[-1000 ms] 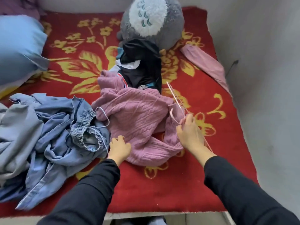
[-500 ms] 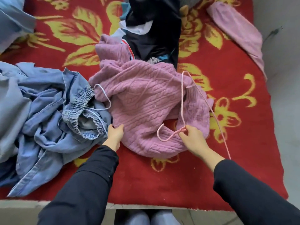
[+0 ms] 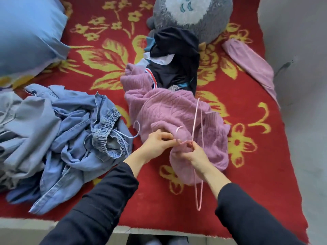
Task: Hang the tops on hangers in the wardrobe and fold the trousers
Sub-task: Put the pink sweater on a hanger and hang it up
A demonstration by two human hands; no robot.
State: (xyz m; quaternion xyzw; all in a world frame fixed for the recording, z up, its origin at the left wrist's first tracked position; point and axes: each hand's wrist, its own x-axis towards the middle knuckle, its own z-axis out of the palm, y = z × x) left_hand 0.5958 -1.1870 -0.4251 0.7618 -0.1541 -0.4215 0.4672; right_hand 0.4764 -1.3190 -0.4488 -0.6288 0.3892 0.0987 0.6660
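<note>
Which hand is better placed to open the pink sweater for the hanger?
Probably the left hand: it pinches the sweater beside the hook, while the right hand grips the hanger neck.

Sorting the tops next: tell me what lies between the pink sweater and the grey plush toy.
In the head view, a crumpled dark garment with white and teal parts lies between them, overlapping the pink sweater's far edge and reaching the grey plush toy.

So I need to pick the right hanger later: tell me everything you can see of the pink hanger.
The pink hanger is thin, wire-like, probably coated. It lies over the pink knitted sweater, seen nearly edge-on, hook toward the left hand. The right hand pinches its neck; the left hand's fingers touch the hook.
</note>
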